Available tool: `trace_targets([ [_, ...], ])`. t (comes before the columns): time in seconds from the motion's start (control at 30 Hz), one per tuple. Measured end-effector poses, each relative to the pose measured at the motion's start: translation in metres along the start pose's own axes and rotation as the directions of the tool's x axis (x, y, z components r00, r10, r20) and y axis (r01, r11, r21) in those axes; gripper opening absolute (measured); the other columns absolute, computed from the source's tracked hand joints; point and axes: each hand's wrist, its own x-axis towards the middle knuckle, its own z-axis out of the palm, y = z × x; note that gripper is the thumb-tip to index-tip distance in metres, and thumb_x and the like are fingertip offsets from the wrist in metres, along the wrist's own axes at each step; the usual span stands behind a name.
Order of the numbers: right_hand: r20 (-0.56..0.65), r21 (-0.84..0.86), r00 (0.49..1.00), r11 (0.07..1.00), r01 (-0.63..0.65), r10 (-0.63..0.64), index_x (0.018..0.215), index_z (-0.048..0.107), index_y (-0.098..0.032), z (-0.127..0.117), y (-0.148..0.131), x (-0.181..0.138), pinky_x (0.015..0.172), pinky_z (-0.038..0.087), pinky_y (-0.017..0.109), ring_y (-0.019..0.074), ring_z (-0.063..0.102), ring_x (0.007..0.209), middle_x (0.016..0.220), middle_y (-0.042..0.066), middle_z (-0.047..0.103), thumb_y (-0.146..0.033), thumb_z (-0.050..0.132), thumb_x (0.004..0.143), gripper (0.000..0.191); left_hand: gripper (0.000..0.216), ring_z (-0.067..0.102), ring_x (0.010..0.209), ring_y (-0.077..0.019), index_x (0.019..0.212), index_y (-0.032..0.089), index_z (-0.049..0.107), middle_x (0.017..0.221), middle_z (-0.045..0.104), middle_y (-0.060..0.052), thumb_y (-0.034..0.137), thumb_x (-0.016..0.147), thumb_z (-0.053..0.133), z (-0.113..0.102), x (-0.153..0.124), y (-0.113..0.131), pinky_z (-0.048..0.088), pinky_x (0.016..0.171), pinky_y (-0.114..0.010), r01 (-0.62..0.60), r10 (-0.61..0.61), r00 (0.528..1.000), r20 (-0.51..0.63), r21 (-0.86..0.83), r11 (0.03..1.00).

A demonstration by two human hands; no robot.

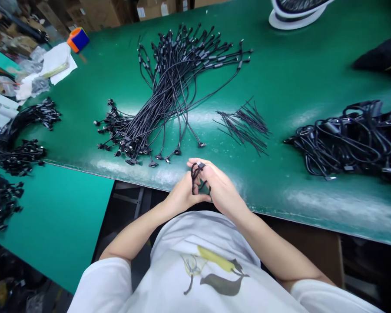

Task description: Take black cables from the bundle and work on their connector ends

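Both hands meet at the near edge of the green table (280, 87). My left hand (182, 195) and my right hand (220, 184) are closed together on one short black cable (195, 176), coiled into a small loop between the fingers, its plug at the top by my right fingertips. Just beyond them lies a large fanned bundle of straight black cables (169, 91) with plugs at both ends. A small heap of thin black twist ties (246, 124) lies to the right of the bundle.
A tangled pile of coiled black cables (348, 139) sits at the right. More cable bunches (19, 139) lie at the left edge on a lower teal table (58, 217). A white fan base (295, 15), an orange-blue block (78, 39) and paper scraps (54, 65) stand at the back.
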Motion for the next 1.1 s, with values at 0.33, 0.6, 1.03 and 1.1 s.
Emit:
trace_targets([
  [0.33, -0.063, 0.256, 0.997, 0.965, 0.052, -0.037, 0.091, 0.047, -0.025, 0.007, -0.014, 0.020, 0.038, 0.019, 0.018, 0.0023, 0.032, 0.044, 0.078, -0.005, 0.043, -0.072, 0.054, 0.080, 0.049, 0.029, 0.059, 0.088, -0.0206, 0.086, 0.014, 0.062, 0.086, 0.063, -0.003, 0.039, 0.075, 0.074, 0.016, 0.002, -0.001, 0.045, 0.082, -0.033, 0.121, -0.059, 0.981, 0.185, -0.347, 0.930],
  [0.6, 0.233, 0.376, 0.965, 0.903, -0.207, 0.124, 0.081, 0.053, -0.019, -0.005, -0.025, 0.032, 0.036, 0.009, 0.016, 0.0010, 0.013, 0.041, 0.061, -0.008, 0.032, -0.079, 0.050, 0.077, 0.060, 0.054, 0.056, 0.066, -0.0130, 0.089, 0.013, 0.057, 0.073, 0.055, -0.001, 0.065, 0.077, 0.063, 0.006, -0.007, 0.010, 0.047, 0.063, -0.028, 0.412, -0.052, 0.882, 0.468, -0.713, 0.567],
  [1.03, -0.021, -0.116, 0.980, 0.975, 0.192, -0.196, 0.117, 0.052, -0.028, -0.025, -0.018, 0.025, 0.066, 0.053, 0.030, 0.0146, 0.061, 0.075, 0.098, 0.004, 0.056, -0.068, 0.043, 0.089, 0.049, 0.048, 0.039, 0.047, -0.0066, 0.077, 0.018, 0.045, 0.057, 0.034, 0.008, 0.060, 0.075, 0.069, 0.013, -0.012, 0.015, 0.031, 0.046, -0.021, 0.359, -0.095, 0.920, 0.380, -0.718, 0.596],
  [1.1, 0.090, -0.447, 0.917, 0.807, 0.386, -0.388, 0.126, 0.050, -0.028, -0.043, -0.025, 0.021, 0.086, 0.052, 0.039, 0.0225, 0.061, 0.103, 0.118, 0.010, 0.056, -0.066, 0.040, 0.091, 0.053, 0.047, 0.037, 0.046, -0.0059, 0.077, 0.018, 0.045, 0.057, 0.033, 0.009, 0.058, 0.077, 0.068, 0.008, -0.013, 0.014, 0.030, 0.045, -0.021, 0.352, -0.122, 0.929, 0.351, -0.726, 0.591],
])
